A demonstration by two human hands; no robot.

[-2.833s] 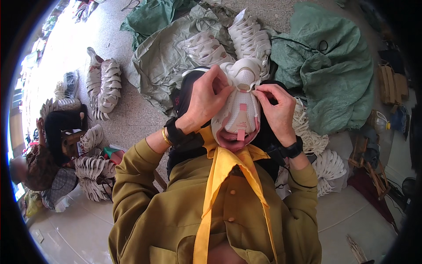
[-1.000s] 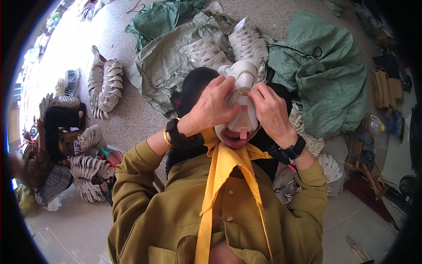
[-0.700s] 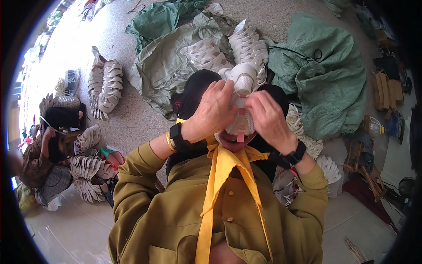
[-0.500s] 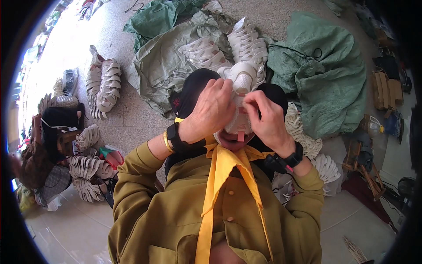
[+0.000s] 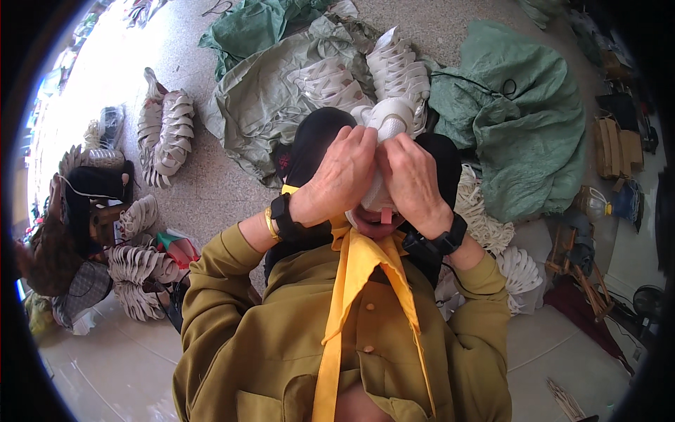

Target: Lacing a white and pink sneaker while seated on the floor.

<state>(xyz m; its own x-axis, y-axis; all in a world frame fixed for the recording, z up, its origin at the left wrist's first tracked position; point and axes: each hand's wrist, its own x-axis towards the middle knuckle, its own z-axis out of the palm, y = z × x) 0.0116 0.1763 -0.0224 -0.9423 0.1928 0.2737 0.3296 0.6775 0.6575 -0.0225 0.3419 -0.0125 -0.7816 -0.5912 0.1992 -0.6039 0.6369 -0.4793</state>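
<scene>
A white shoe upper (image 5: 392,126) is held lengthwise between the knees, its toe end pointed away from the body and its opening, with pink lining and a small pink tab (image 5: 387,215), turned toward the wearer's chest. Its long axis is run almost straight out from the body, and its middle is covered by both hands. By the left hand (image 5: 344,165) it is met from the left, with the fingers bent and bunched; by the right hand (image 5: 415,179) it is met from the right, the fingers curled inward. The two sets of fingertips are brought close together over the centre line, just below the rounded toe end, so neither hand can be called clearly nearer. Whether anything is pinched in either hand cannot be told (both thumbs are largely hidden). Beyond the toe, stacked white uppers (image 5: 399,70) are laid on a grey-green sheet (image 5: 246,116), and a green sack (image 5: 524,133) is spread to the right.
</scene>
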